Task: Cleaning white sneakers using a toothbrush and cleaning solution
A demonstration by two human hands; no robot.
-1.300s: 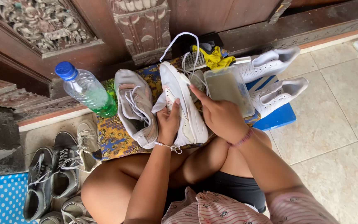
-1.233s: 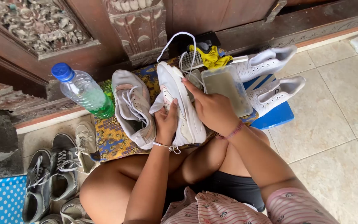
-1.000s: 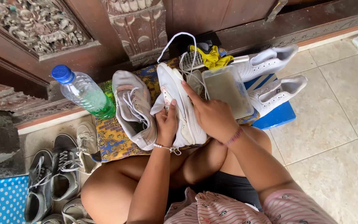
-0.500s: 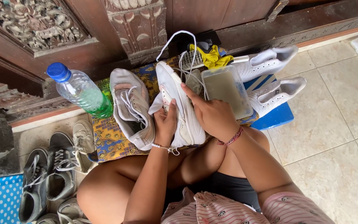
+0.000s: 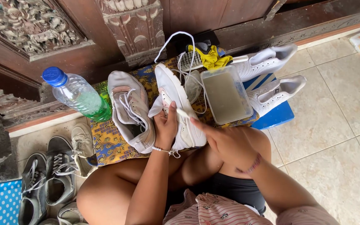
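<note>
The left hand (image 5: 166, 127) is clasping a white sneaker (image 5: 176, 106) across its middle, thumb lying up along the tongue and fingers wrapping the far side, so the grip is closed around the shoe. The right hand (image 5: 226, 141) is hovering just beside it on the right, index finger extending toward the shoe's side; whether it is pinching a small white thing at the fingertips cannot be told.

The sneaker is resting on the person's lap, sole edge turning toward the camera, its long axis running away from the body with one end pointing toward the carved wooden door (image 5: 130, 25). It is looking mostly white with a faint pink patch, and one loose white lace (image 5: 173, 39) is looping up past its far end.

Just left of the grip one grey-pink sneaker (image 5: 130, 110) is lying on a patterned yellow-and-blue cloth (image 5: 109, 141). Right of the grip one clear rectangular tub (image 5: 226, 95) of cloudy water is sitting, and beyond it two white sneakers (image 5: 271, 75) are lying side by side on a blue box (image 5: 278, 118). Further left one plastic bottle (image 5: 78, 93) with a blue cap is lying tilted, and several dark shoes (image 5: 46, 175) are crowding the floor.
</note>
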